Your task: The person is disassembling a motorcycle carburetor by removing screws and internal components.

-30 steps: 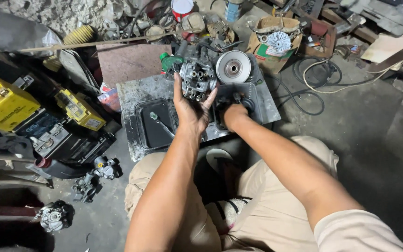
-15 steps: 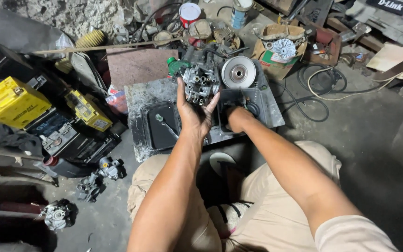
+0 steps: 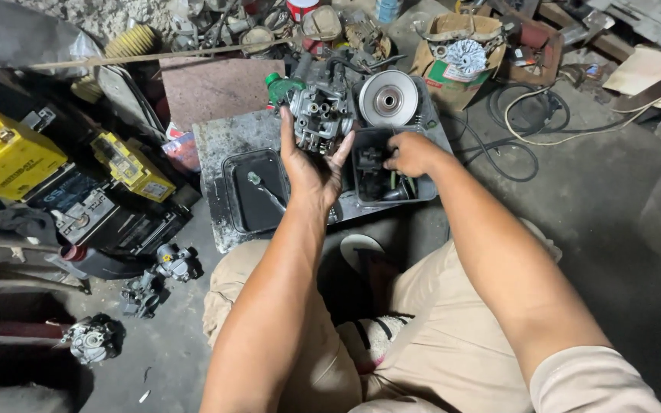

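Head camera looks steeply down, close over the metal slab (image 3: 219, 141).

left hand (image 3: 311, 164): arm stretched far forward, palm up, fingers cupped in a grip | right hand (image 3: 411, 153): forearm extended, knuckles up, fingers curled down

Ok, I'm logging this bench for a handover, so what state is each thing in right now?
Left hand: grip closed around the carburetor.
Carburetor: lifted, held upright in the palm.
Right hand: reaching into the black tray, what it grips is hidden.
Black tray: open, holding small parts.
Flat tray: open, a tool lying in it.
Pulley disc: lying flat.
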